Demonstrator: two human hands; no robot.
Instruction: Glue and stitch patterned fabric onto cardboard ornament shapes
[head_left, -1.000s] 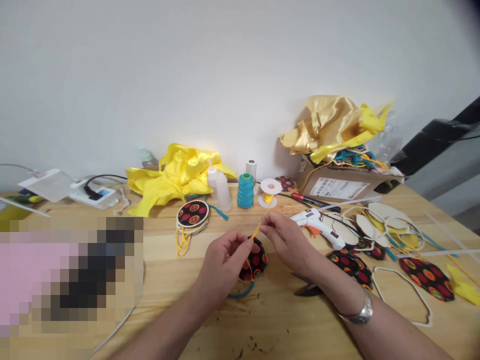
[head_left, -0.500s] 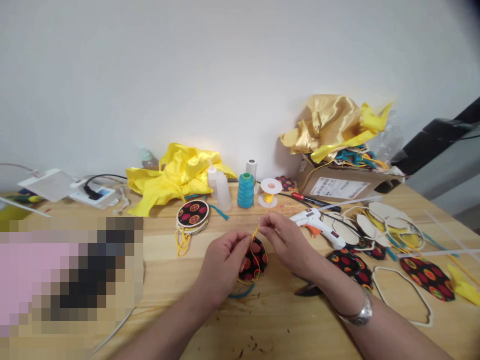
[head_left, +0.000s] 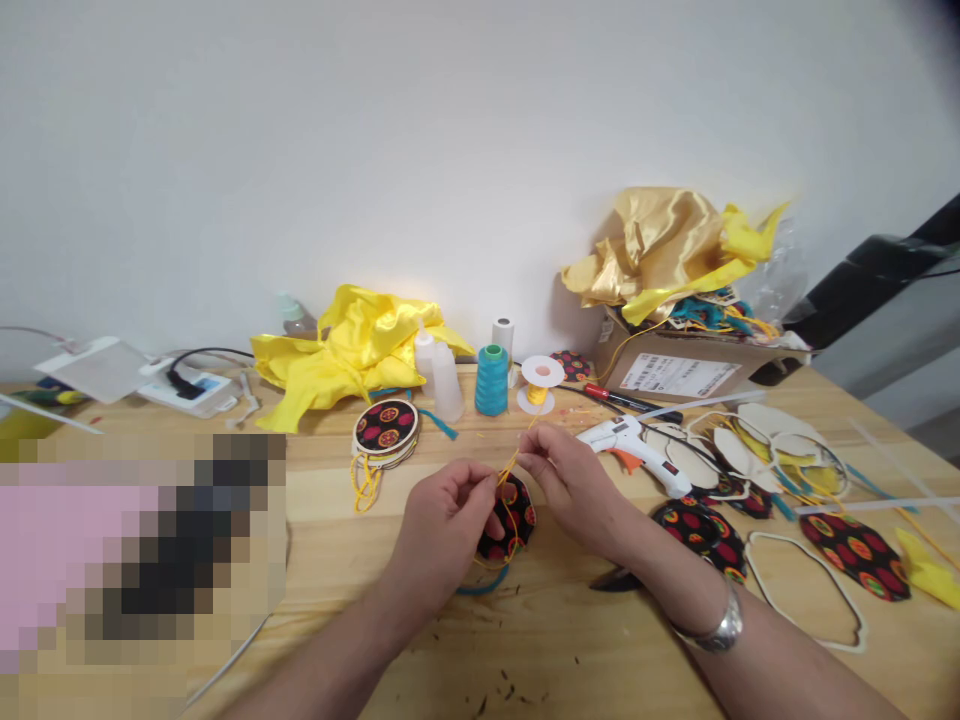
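Note:
My left hand (head_left: 454,525) pinches a yellow cord (head_left: 511,466) between thumb and fingertips. Close beside it on the right, my right hand (head_left: 566,485) grips the same cord, which runs up toward a white spool of yellow cord (head_left: 541,380). Under the fingers lies a dark patterned fabric piece (head_left: 516,522), partly hidden by my left hand. A loop of the cord hangs over this piece, and a teal strip (head_left: 484,585) curves out below it. Dark scissors (head_left: 613,580) are half covered by my right forearm.
Behind stand a teal thread cone (head_left: 492,382) and white bottles (head_left: 448,385). A glue gun (head_left: 637,452), wooden frames (head_left: 806,590) and fabric pieces lie right. A cardboard box (head_left: 675,360) is back right. Yellow cloth (head_left: 352,345) and a round patterned piece (head_left: 386,428) are left.
The fingers of my left hand have shifted slightly on the cord, and more cord strands now show between the hands. My right hand has barely moved.

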